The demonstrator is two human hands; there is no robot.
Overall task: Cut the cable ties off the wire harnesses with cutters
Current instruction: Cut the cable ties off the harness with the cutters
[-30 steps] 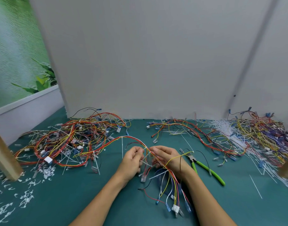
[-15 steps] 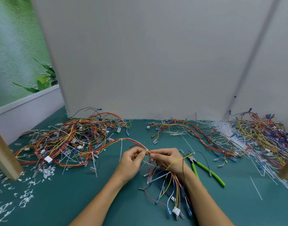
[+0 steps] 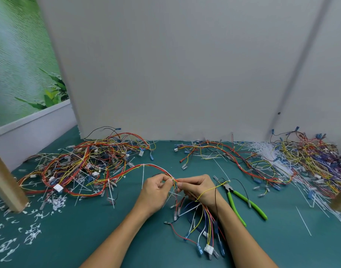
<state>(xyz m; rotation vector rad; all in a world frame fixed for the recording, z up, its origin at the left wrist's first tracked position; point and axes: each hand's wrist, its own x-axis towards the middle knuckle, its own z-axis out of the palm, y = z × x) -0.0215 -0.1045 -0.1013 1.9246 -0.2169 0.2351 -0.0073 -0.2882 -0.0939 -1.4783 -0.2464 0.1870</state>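
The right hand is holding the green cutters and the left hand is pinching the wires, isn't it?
Not quite. In the head view the green cutters lie on the table beside the right hand, which pinches the wires too. The left hand is pinching the wires, as you said.

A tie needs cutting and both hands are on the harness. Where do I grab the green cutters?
Take the cutters by the two green handles, with the right hand coming from the near right once it lets go of the harness. The handles lie flat and splay that way, while the head points away to the far left.
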